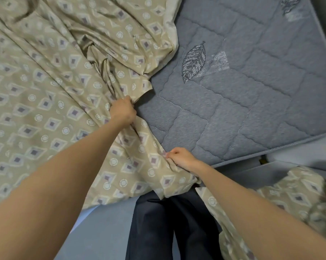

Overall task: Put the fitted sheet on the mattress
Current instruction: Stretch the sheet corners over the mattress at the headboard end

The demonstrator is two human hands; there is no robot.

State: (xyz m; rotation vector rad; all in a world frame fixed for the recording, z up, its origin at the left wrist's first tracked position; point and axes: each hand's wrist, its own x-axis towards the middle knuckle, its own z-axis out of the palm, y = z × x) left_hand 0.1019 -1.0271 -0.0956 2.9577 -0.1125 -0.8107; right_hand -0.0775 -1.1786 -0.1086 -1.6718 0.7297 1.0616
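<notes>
A beige fitted sheet [46,94] with a diamond and circle pattern lies crumpled over the left part of a grey-blue quilted mattress [242,87]. My left hand [123,110] grips a bunched fold at the sheet's edge, on the mattress top. My right hand [181,158] pinches the same edge nearer to me, close to the mattress's front border. The right half of the mattress is bare, with an embroidered leaf showing. The sheet's edge hangs down over my dark trousers.
More cloth of the same pattern [293,199] lies heaped at the lower right, beside the mattress's near corner. My legs in dark trousers [167,226] stand against the bed. A pale floor [102,231] shows at the lower left.
</notes>
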